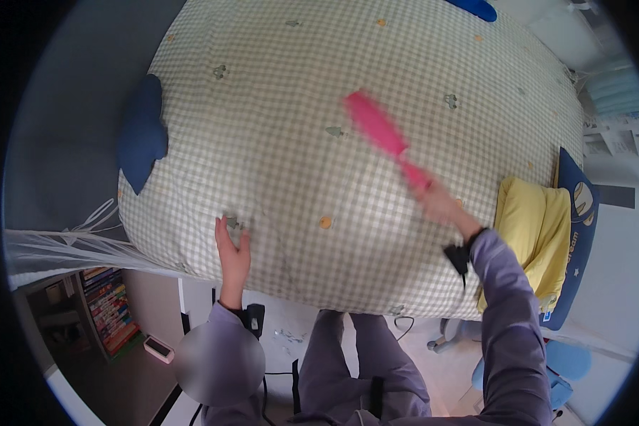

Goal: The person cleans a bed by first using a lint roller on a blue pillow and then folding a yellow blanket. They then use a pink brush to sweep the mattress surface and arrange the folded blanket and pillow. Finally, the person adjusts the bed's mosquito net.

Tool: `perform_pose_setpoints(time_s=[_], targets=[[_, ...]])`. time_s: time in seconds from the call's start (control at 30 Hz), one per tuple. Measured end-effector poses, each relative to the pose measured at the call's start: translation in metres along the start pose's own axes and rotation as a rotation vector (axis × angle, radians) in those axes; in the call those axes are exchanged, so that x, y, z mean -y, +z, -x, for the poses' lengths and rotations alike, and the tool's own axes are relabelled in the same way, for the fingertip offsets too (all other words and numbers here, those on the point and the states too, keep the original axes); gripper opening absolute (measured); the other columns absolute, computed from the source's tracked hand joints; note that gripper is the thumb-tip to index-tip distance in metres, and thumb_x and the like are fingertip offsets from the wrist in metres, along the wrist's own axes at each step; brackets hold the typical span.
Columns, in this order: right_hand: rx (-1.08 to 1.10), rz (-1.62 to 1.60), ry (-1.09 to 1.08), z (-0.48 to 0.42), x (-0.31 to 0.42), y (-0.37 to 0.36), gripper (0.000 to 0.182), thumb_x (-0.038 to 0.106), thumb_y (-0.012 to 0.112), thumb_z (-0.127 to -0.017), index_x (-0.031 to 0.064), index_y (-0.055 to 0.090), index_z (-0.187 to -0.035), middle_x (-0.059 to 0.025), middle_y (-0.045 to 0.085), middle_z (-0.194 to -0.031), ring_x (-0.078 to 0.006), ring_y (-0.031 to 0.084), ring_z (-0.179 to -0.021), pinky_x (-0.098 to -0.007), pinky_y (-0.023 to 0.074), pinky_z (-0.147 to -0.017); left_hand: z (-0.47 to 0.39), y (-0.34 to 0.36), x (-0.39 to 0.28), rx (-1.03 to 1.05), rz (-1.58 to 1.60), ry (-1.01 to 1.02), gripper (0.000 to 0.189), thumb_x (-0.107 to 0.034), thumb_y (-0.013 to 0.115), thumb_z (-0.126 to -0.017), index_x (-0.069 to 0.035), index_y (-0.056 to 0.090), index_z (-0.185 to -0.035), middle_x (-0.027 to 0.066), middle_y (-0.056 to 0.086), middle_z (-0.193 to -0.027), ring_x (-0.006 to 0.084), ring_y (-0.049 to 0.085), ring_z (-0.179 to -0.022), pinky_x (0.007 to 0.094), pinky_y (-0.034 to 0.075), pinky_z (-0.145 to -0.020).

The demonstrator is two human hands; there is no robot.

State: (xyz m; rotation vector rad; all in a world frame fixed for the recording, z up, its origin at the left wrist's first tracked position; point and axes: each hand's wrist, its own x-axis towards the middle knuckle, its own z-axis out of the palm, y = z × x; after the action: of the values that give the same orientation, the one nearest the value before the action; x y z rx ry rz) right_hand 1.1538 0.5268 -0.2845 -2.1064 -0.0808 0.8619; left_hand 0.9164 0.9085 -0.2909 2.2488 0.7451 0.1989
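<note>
My right hand (441, 202) is closed around the handle of a pink bed brush (375, 123), which is blurred and points to the upper left over the bed. Beneath it spreads a checked bed sheet (298, 170) with small printed trees, cars and orange fruit. My left hand (234, 255) is held near the bed's front edge with thumb and fingers apart and nothing in it. Whether that hand touches the sheet, I cannot tell. Both wrists wear black straps with small black devices.
A yellow folded blanket (532, 234) lies against a dark blue pillow (583, 239) at the right. A dark blue cushion (142, 136) lies at the left edge, near gathered white netting (80, 247). A blue object (476, 8) is at the top. Below stand a bookshelf (109, 309) and a blue chair (567, 359).
</note>
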Motion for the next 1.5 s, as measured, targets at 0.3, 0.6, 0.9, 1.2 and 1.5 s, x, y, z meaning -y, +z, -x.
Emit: perform_pose_setpoints(time_s=[0.3,0.6,0.9,1.2,1.5], targets=[[0.093,0.017,-0.182,0.006,0.037,-0.050,0.036,0.029,0.055,-0.086,0.0110,0.049,-0.117,-0.0085,0.061,-0.088,-0.0181,0.058,-0.076,-0.0311,0.0475,-0.065,-0.111,0.020,-0.035,-0.008,-0.103,0.017,0.054,-0.021,0.056,-0.082,0.002,0.036,-0.127,0.0293,0.027,-0.134,0.0391,0.025,-0.127,0.0423,0.024,-0.103],[-0.443,-0.220,0.039,-0.139,0.028,-0.101,0.037,0.035,0.052,-0.087,0.0061,0.047,-0.109,-0.0077,0.057,-0.068,-0.0157,0.052,-0.048,-0.0306,0.0413,-0.042,-0.158,0.079,-0.008,0.508,-0.595,-0.284,0.078,-0.051,0.057,-0.073,-0.011,0.031,-0.135,0.0278,0.020,-0.138,0.0437,0.017,-0.129,0.0492,0.025,-0.101],[0.083,0.049,-0.032,-0.131,0.135,-0.022,0.036,0.033,0.051,-0.087,0.0088,0.052,-0.113,-0.0047,0.056,-0.065,-0.0120,0.054,-0.054,-0.0286,0.0432,-0.049,-0.185,0.065,0.020,0.848,-0.714,-0.280,0.092,-0.059,0.053,-0.071,-0.003,0.022,-0.137,0.0299,0.007,-0.141,0.0432,0.003,-0.131,0.0466,0.010,-0.106],[0.187,0.006,0.064,-0.209,0.226,0.049,0.045,0.039,0.048,-0.088,0.0048,0.051,-0.116,-0.0054,0.054,-0.063,-0.0138,0.051,-0.047,-0.0280,0.0409,-0.043,-0.185,0.068,0.037,0.852,-0.603,-0.213,0.090,-0.056,0.055,-0.070,-0.007,0.023,-0.138,0.0287,0.006,-0.141,0.0453,0.004,-0.130,0.0499,0.014,-0.105],[0.004,-0.221,-0.005,-0.238,0.277,0.065,0.040,0.038,0.047,-0.088,0.0109,0.054,-0.116,-0.0011,0.053,-0.062,-0.0092,0.051,-0.051,-0.0239,0.0406,-0.045,-0.186,0.064,0.048,0.899,-0.483,-0.211,0.089,-0.054,0.057,-0.069,-0.012,0.021,-0.139,0.0282,0.006,-0.141,0.0487,0.008,-0.128,0.0535,0.018,-0.102]])
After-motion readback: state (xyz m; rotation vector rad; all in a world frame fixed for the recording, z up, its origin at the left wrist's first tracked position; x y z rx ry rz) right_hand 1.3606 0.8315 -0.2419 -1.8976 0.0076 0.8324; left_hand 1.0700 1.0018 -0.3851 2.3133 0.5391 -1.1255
